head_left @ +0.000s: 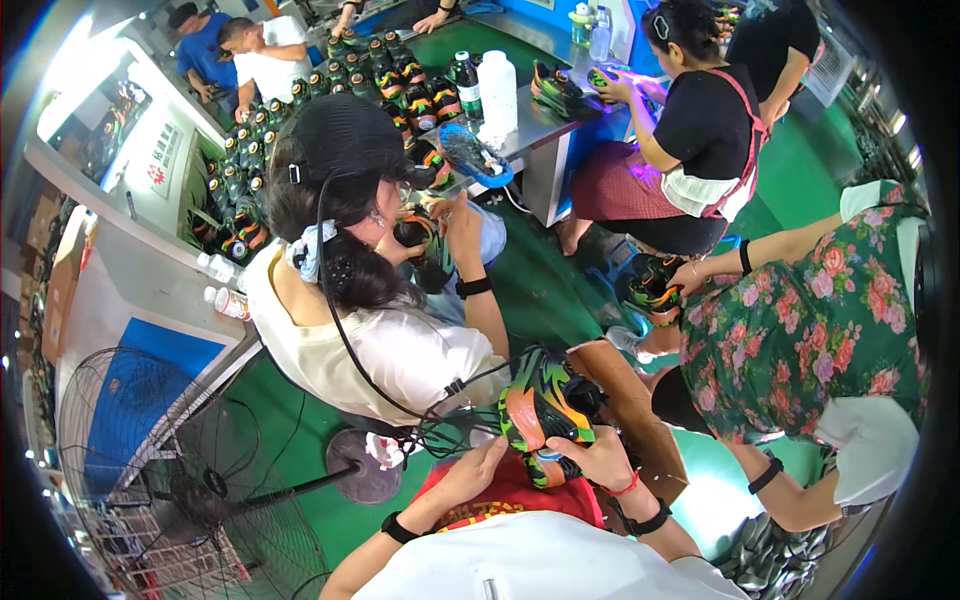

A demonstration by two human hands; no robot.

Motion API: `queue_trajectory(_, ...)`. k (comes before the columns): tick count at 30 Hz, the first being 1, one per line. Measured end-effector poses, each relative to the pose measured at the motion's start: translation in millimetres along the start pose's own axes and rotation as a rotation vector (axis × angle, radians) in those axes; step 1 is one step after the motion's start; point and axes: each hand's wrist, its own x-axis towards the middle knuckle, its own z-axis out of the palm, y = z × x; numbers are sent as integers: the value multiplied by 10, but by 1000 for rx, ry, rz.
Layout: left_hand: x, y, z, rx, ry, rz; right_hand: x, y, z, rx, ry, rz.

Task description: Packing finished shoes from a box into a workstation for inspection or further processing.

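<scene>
A sneaker (536, 405) with green, orange and black patterning is held over my lap, at the lower middle. My right hand (598, 462) grips its right side near the end closest to me, thumb across the upper. At the shoe's left edge, my left hand (472, 474) has its fingers together against it; their far side is hidden. Red cloth (515, 495) lies beneath the hands, with a white garment (530, 555) nearer to me. Just right of the sneaker stands an open cardboard box (640, 420).
A seated person in white (350, 340) works on a similar shoe (425, 240) ahead on the left. Someone in a floral apron (810, 310) holds another at right. A wire-cage fan (200, 490) stands at lower left. Many shoes (385, 75) fill the far bench.
</scene>
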Motion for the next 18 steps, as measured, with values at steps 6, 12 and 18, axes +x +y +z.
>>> queue_trajectory(6, 5, 89, -20, -11, -64, -62, -16, 0, -27, 38, -24, 71)
queue_trajectory(12, 22, 69, -4, -65, -86, 16, -42, 32, -56, 53, -42, 103)
queue_trajectory(18, 20, 70, 7, -19, -56, 69, -102, -38, -97, 94, 23, 108)
